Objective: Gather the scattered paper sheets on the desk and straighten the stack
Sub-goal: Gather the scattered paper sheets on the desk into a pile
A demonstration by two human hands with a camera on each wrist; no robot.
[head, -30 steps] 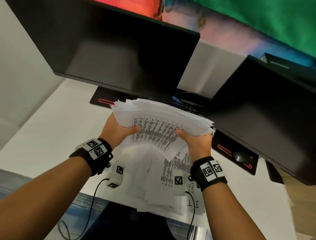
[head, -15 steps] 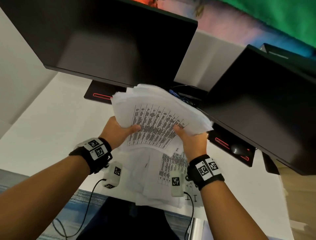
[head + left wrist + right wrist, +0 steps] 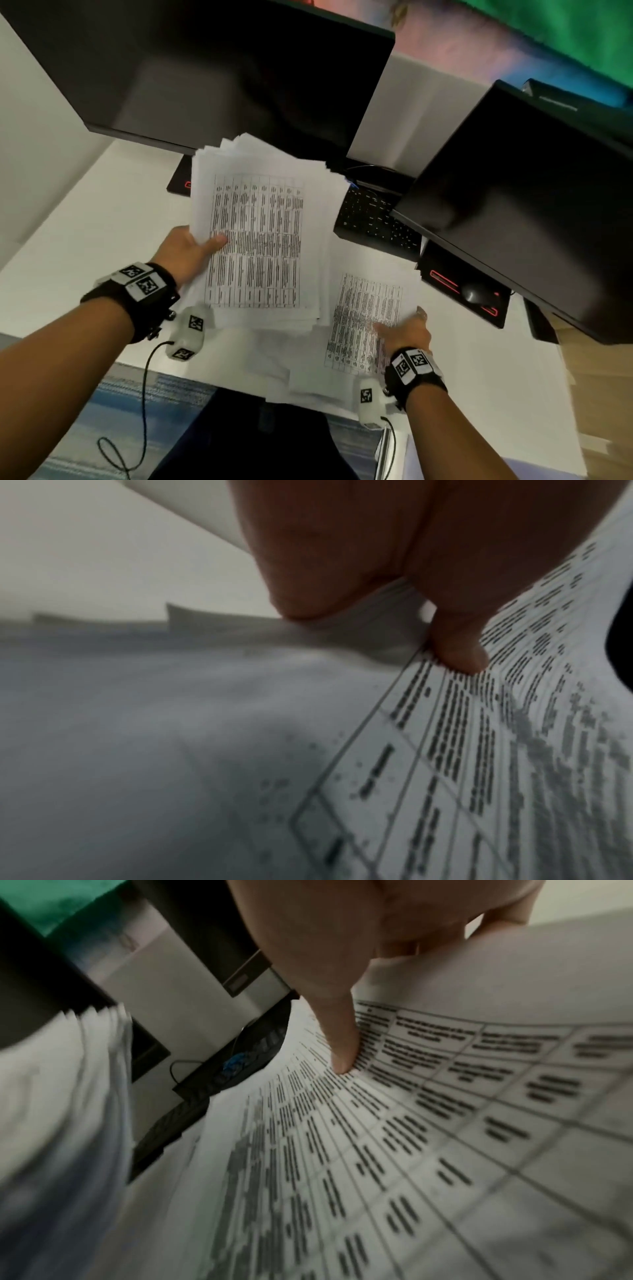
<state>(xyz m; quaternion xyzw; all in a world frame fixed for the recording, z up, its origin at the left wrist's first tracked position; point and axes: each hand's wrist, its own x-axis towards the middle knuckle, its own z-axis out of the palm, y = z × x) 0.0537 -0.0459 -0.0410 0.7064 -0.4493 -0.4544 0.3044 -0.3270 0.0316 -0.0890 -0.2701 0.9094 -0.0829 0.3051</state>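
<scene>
- Presently, left hand point(image 3: 185, 251) pinched the gathered stack point(image 3: 260, 236), held above the tabletop point(image 3: 68, 219).
- Right hand point(image 3: 406, 334), fingers straight, pressed a loose printed sheet point(image 3: 366, 318) lying just right of the stack, long axis running away from the person.
- Earlier, both hands gripped the stack; the right had since released it.

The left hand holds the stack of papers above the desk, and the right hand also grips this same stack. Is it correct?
Not quite. The left hand does hold the stack of papers, but the right hand is off it: it rests on a printed sheet lying on the desk. The head view shows this.
</scene>
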